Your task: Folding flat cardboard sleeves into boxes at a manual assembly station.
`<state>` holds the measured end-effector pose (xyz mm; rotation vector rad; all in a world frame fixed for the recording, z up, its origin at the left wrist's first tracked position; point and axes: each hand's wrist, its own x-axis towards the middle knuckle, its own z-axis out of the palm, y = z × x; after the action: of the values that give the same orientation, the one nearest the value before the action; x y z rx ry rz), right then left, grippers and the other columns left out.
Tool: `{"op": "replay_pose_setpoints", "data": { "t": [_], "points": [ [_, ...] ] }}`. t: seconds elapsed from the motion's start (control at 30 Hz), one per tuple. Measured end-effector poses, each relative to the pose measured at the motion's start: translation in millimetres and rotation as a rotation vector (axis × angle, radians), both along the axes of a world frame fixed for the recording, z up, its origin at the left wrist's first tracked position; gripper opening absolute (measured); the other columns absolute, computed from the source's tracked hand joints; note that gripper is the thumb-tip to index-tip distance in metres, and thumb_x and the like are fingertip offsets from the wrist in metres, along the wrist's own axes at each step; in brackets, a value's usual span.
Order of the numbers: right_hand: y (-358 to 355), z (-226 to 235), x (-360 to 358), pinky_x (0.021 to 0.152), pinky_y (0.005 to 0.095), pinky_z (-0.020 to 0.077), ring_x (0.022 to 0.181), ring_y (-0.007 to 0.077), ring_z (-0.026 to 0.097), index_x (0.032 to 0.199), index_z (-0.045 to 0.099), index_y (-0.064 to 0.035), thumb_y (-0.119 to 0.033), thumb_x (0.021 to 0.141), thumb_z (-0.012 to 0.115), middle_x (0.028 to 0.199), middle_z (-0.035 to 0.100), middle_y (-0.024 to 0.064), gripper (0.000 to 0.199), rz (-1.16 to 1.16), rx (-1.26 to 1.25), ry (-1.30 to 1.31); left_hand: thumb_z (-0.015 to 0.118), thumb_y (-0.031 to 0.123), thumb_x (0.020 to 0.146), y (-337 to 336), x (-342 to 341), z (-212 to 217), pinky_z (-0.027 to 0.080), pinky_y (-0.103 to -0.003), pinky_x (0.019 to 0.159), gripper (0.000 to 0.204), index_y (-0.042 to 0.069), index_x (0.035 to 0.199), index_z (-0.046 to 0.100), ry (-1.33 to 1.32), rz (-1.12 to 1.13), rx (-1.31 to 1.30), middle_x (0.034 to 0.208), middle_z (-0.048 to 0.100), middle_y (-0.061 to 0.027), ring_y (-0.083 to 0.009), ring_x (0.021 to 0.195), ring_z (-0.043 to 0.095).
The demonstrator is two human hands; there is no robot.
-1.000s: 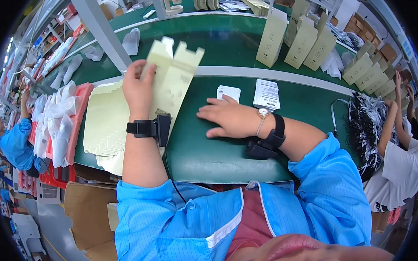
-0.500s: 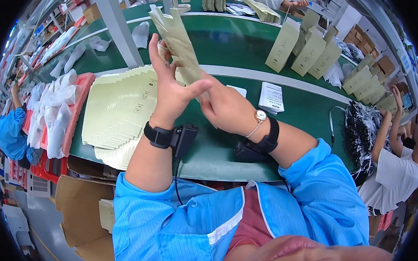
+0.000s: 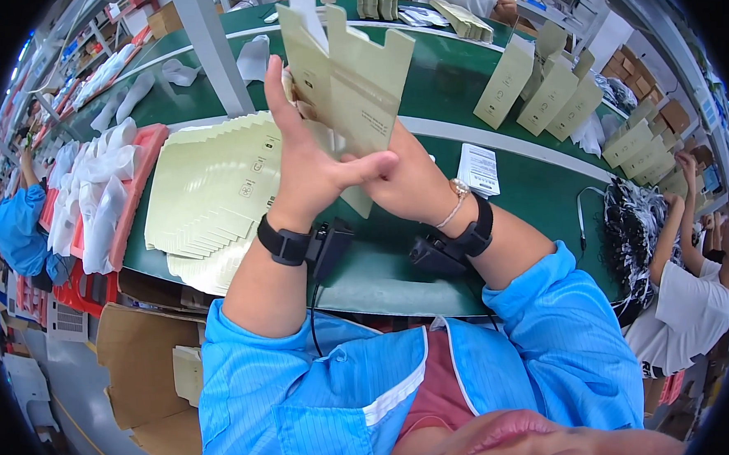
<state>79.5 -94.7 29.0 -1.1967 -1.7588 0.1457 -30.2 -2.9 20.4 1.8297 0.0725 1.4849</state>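
Head view, from the left one of two fisheye cameras worn side by side on the head. The lens looks down and forward across the tabletop [image 3: 545, 210]. At close range, the left hand [image 3: 304, 166] lies toward 11 o'clock, the right hand [image 3: 411, 180] toward 1–2; the wearer's blue jacket [image 3: 308, 403] fills 6 o'clock. A pale rail [image 3: 533, 148] bends toward 3.

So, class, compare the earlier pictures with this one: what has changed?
The pale carton, flat earlier in the left hand, has moved away from the person and rightward, and has opened out. The right hand has moved from over the green table to the carton's lower part; its grip is partly hidden and unclear. The leaflet stack and fanned carton pile stayed put.
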Motion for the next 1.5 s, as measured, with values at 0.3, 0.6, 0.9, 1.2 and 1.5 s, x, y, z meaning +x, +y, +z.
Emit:
{"op": "replay_pose_setpoints", "data": {
  "t": [0.3, 0.6, 0.9, 1.2, 1.5],
  "points": [
    [-3, 16, 4, 0.107, 0.0379, 0.0257, 0.131, 0.0289, 0.031, 0.142, 0.026, -0.0052, -0.02, 0.08, 0.068, 0.14, 0.032, 0.0164, 0.076, 0.138, 0.129, 0.039, 0.084, 0.03, 0.057, 8, -10, 7, 0.044, -0.038, 0.092, 0.108, 0.008, 0.138, 0.015, -0.181, 0.087, 0.042, 0.126, 0.041, -0.0158, -0.0261, 0.104, 0.053],
    [-16, 30, -2, 0.101, 0.0336, 0.0339, 0.121, 0.0191, 0.042, 0.145, 0.02, -0.0074, -0.029, 0.087, 0.06, 0.131, 0.042, 0.0098, 0.074, 0.31, 0.03, 0.576, 0.071, 0.034, 0.073, -3, -5, -8, 0.047, -0.032, 0.079, 0.057, 0.0, 0.113, 0.05, -0.132, -0.457, -0.533, 0.103, 0.056, -0.0112, -0.0181, 0.094, 0.055],
    [-10, 40, 18, 0.095, 0.0321, 0.0394, 0.112, 0.0189, 0.049, 0.133, 0.045, -0.0067, -0.022, 0.087, 0.061, 0.123, 0.05, 0.0096, 0.051, 0.313, 0.058, 0.294, 0.077, 0.012, 0.069, 30, 6, -34, 0.051, -0.037, 0.072, 0.064, 0.014, 0.122, 0.042, 0.288, -0.036, -0.041, 0.104, 0.06, -0.0155, -0.032, 0.088, 0.062],
    [-17, 54, 27, 0.09, 0.0307, 0.0432, 0.109, 0.0203, 0.052, 0.12, 0.058, -0.0076, -0.01, 0.081, 0.067, 0.118, 0.056, 0.012, 0.041, 0.052, 0.037, 0.056, 0.074, 0.013, 0.075, 21, 1, -23, 0.052, -0.038, 0.084, 0.076, 0.011, 0.131, 0.023, 0.092, 0.224, 0.585, 0.114, 0.054, -0.0159, -0.0279, 0.104, 0.058],
    [-27, 49, 17, 0.092, 0.0338, 0.0427, 0.112, 0.0228, 0.05, 0.123, 0.055, -0.0084, -0.006, 0.073, 0.073, 0.12, 0.053, 0.012, 0.053, 0.021, 0.095, -0.107, 0.077, 0.02, 0.073, 21, 4, -21, 0.049, -0.038, 0.086, 0.084, 0.009, 0.137, 0.023, 0.034, 0.293, 0.468, 0.121, 0.053, -0.0151, -0.0276, 0.106, 0.057]
  ]
}}
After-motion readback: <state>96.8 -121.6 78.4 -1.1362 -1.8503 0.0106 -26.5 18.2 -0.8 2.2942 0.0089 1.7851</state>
